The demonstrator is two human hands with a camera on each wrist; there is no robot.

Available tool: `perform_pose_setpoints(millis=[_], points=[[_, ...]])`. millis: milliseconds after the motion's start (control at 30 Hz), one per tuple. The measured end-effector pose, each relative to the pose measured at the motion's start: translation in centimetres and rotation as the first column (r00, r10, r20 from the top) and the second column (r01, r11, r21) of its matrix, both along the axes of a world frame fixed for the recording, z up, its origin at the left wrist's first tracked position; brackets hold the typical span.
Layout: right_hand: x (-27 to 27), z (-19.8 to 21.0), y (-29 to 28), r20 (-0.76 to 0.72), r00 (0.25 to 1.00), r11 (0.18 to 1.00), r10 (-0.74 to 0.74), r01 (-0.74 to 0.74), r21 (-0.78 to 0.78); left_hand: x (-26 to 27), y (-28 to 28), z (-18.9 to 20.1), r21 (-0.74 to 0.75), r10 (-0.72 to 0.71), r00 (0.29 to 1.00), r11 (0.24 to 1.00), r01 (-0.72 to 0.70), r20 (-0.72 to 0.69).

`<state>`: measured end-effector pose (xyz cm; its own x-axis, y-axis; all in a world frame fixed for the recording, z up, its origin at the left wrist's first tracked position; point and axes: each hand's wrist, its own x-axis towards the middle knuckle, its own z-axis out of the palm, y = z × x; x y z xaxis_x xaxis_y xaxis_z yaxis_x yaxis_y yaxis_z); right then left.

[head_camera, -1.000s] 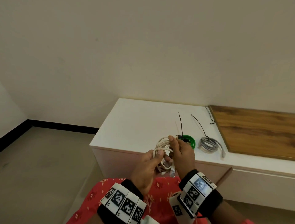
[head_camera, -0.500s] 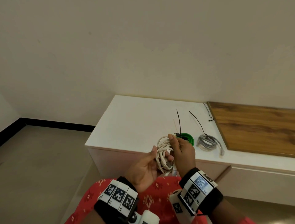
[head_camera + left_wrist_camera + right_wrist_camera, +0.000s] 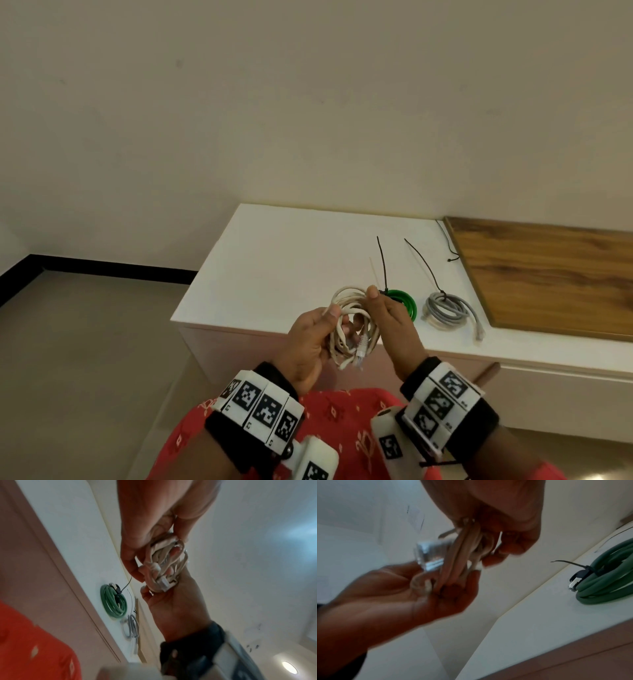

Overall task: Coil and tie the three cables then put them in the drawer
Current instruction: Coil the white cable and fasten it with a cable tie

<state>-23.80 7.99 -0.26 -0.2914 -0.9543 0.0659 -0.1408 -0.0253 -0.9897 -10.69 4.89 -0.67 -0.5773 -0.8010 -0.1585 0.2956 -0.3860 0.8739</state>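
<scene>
Head view puts my left grip point(image 3: 310, 342) curled round the near side of the white cable point(image 3: 349, 301), a loose bundle of loops held in the air just off the front edge of the desk point(image 3: 274, 260). Its clear plug point(image 3: 360, 353) dangles below, between the two grips. My right grip point(image 3: 394, 318) pinches the far side of the same bundle, thumb on top. I see no tie round this coil, though my fingers hide part of it, so I judge it coiled but not yet bound.

Just beyond my right grip lies the green cable point(image 3: 406, 303), coiled flat on the desk with a black zip tie point(image 3: 383, 263) cinched on it. Further right sits the grey cable point(image 3: 447, 308), also coiled and tied.

So two cables look finished. What remains, as I judge it: tie the white one, then put all three in the drawer point(image 3: 565, 401), which sits below to the right and appears closed.
</scene>
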Motion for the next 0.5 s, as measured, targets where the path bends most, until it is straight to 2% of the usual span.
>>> perform_pose_setpoints(millis=[67,167,400,500], points=[[-1.7,0.2,-0.3,0.057,0.997,0.992,0.058,-0.064,0.112,0.1,-1.1,0.1,-0.001,0.008,1.000,1.000,-0.008,0.003],[-5.5,0.4,-0.8,0.036,0.999,0.971,0.002,-0.010,0.238,0.3,-2.9,0.1,0.013,0.012,1.000,1.000,-0.012,0.005],[-16.9,0.8,-3.1,-0.302,0.953,0.888,-0.029,0.163,0.430,-0.8,-5.9,-0.5,0.046,-0.001,0.999,0.999,-0.001,0.038],[-21.0,0.9,-5.0,-0.502,0.865,0.825,-0.023,0.300,0.480,-1.5,-6.9,-0.9,0.076,-0.009,0.999,0.997,0.006,0.047]])
